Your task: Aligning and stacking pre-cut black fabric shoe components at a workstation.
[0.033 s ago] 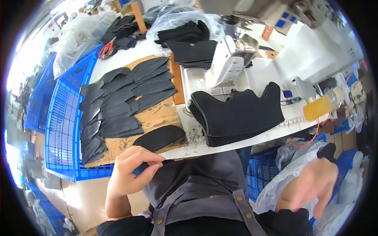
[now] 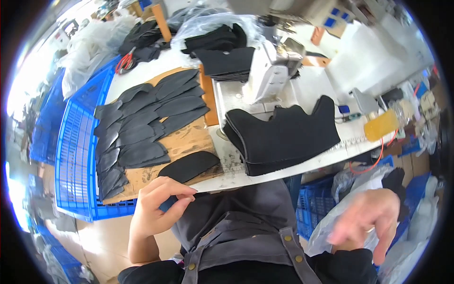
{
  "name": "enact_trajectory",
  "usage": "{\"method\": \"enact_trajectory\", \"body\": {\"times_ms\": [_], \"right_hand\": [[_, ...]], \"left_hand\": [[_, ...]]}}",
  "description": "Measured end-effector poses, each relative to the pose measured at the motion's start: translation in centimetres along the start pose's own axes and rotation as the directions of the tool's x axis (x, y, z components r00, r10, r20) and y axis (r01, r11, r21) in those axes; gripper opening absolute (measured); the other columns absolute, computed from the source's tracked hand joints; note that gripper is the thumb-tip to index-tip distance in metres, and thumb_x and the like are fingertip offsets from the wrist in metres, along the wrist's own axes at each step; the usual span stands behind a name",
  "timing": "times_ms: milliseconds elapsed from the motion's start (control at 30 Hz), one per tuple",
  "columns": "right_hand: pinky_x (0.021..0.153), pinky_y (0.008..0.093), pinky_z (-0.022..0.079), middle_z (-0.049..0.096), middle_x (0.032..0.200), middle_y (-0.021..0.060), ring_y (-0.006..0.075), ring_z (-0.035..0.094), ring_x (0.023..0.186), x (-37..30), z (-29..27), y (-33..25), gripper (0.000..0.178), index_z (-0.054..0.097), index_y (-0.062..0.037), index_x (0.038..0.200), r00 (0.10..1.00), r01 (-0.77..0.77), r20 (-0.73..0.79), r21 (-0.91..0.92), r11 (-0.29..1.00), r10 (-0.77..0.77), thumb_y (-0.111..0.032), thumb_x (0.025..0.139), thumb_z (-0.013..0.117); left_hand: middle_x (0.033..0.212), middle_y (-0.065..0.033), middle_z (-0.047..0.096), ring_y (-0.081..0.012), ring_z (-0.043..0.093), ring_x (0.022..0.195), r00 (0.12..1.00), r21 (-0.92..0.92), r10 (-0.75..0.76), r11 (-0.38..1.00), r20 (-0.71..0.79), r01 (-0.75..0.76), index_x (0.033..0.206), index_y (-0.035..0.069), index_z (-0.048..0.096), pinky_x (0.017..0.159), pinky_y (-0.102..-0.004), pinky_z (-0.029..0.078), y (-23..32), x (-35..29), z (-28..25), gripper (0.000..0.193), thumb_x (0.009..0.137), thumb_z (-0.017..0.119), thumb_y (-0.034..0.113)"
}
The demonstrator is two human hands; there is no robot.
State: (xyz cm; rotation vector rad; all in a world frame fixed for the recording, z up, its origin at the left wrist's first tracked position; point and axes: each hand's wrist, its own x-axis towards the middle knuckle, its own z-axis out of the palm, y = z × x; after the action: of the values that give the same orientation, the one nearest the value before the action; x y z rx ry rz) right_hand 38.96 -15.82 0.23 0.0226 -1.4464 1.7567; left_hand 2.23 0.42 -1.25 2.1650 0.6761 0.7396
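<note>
My left hand [image 2: 161, 203] is at the table's front edge, its thumb and forefinger tips almost meeting in a pinch; whatever may be between them is too small to make out. Just beyond its knuckles lies a single black curved fabric piece [image 2: 189, 165] on a worn wooden board [image 2: 189, 137]. Rows of overlapping dark leaf-shaped pieces [image 2: 142, 135] cover the rest of that board. Off to the right, below the table edge, my right hand [image 2: 366, 215] hangs blurred, fingers apart, with nothing seen in it. Larger black shaped panels [image 2: 288, 137] lie stacked between the hands, farther in.
A white sewing machine [image 2: 272, 75] stands behind the panels, with more black pieces [image 2: 224, 61] beside it. Red-handled scissors [image 2: 125, 62] lie far left by a blue basket [image 2: 75, 161]. A bottle of yellow liquid [image 2: 380, 125] rests at the right. Plastic bags [image 2: 331, 222] are below it.
My right hand has shifted slightly left, its fingers spreading toward my body. My left hand keeps its pose. The view has moved a little; the fabric pieces look undisturbed.
</note>
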Motion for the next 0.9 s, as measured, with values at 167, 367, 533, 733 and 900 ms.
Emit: {"method": "enact_trajectory", "body": {"times_ms": [167, 367, 533, 733, 900], "right_hand": [[0.074, 0.0334, 0.05, 0.03, 0.135, 0.0362, 0.0282, 0.06, 0.083, -4.5, 3.5, 2.9, 0.091, 0.019, -0.0058, 0.145, 0.994, 0.017, -0.109, 0.192, 0.981, 0.004, -0.008, 0.075, 0.077], [0.071, 0.0325, 0.048, 0.032, 0.128, 0.0324, 0.0263, 0.058, 0.08, -6.0, 6.9, 4.4, 0.079, 0.022, -0.0064, 0.138, 0.988, -0.007, -0.131, 0.481, 0.877, 0.08, -0.01, 0.077, 0.074], [0.068, 0.0317, 0.047, 0.032, 0.122, 0.0292, 0.0247, 0.057, 0.077, -7.0, 8.4, 5.5, 0.07, 0.025, -0.007, 0.132, 0.987, -0.069, -0.056, 0.704, 0.707, 0.151, -0.011, 0.079, 0.071], [0.065, 0.0307, 0.045, 0.033, 0.114, 0.0255, 0.0229, 0.055, 0.074, -7.2, 8.2, 5.3, 0.059, 0.029, -0.0076, 0.125, 0.965, -0.212, 0.123, 0.889, 0.406, 0.233, -0.013, 0.081, 0.067], [0.063, 0.0299, 0.044, 0.034, 0.108, 0.0223, 0.0213, 0.054, 0.071, -6.3, 6.5, 4.8, 0.05, 0.031, -0.0081, 0.119, 0.909, -0.375, 0.342, 0.92, 0.111, 0.237, -0.015, 0.083, 0.064]], "left_hand": [[0.076, -0.0082, 0.067, -0.0184, 0.063, 0.07, 0.997, -0.025, -0.075, 0.997, -0.028, 0.075, 0.089, 0.0, 0.068, 0.064, -0.0259, 0.048, -0.6, 0.4, 1.7, 0.019, 0.072, 0.063, -0.007], [0.077, -0.009, 0.067, -0.0175, 0.064, 0.07, 0.983, -0.109, -0.177, 0.979, -0.044, 0.172, 0.089, -0.001, 0.067, 0.063, -0.0255, 0.048, -1.0, 0.1, 3.0, 0.017, 0.074, 0.061, -0.007], [0.076, -0.0091, 0.067, -0.0172, 0.064, 0.07, 0.971, -0.059, -0.235, 0.971, -0.049, 0.232, 0.088, -0.001, 0.067, 0.065, -0.0259, 0.048, -1.5, -0.3, 3.3, 0.016, 0.075, 0.06, -0.007], [0.08, -0.009, 0.064, -0.02, 0.061, 0.073, 0.958, 0.346, -0.119, 0.915, -0.261, 0.208, 0.088, 0.0, 0.066, 0.069, -0.0282, 0.046, -2.7, 0.9, 3.3, 0.011, 0.078, 0.065, -0.003], [0.101, -0.0115, 0.063, -0.0284, 0.059, 0.09, 0.984, 0.534, 0.021, 0.842, -0.179, 0.079, 0.096, 0.002, 0.066, 0.08, -0.0366, 0.046, -4.1, 1.7, 2.9, 0.025, 0.073, 0.073, 0.008]]}}
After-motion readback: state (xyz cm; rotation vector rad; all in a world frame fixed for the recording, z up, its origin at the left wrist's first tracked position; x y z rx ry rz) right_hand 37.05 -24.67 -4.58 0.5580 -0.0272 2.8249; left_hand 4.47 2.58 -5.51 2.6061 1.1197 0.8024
